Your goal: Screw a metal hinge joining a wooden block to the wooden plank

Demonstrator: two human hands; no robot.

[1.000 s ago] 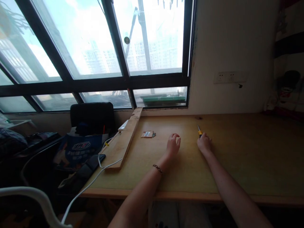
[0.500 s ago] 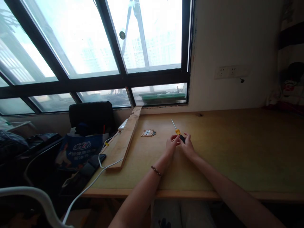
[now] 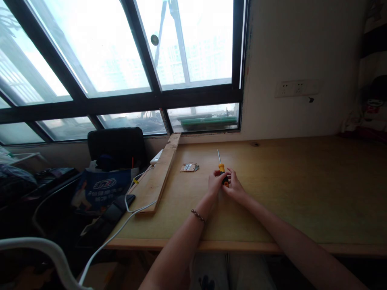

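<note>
A screwdriver (image 3: 221,167) with a yellow and black handle and a thin metal shaft is held above the table, its tip pointing away from me. My left hand (image 3: 215,184) is closed round the left side of the handle. From the other side, my right hand (image 3: 236,188) grips the same handle, fingers curled near its butt end. Some of the black grip is hidden by the fingers. Left of the hands, a small flat wooden piece (image 3: 188,167) with metal parts on it lies on the table, with several dark screw-like pieces at its right edge.
A long wooden board (image 3: 157,179) lies along the left side of the wooden table (image 3: 290,193). A white cable (image 3: 105,243) runs over it and off the front edge. Beyond stand a black chair (image 3: 116,147) and a blue bag (image 3: 101,189). The window and wall border the back.
The screwdriver has turned to point more straight ahead, and its handle has shifted slightly left. Both hands have moved a little with it, baring the orange butt end.
</note>
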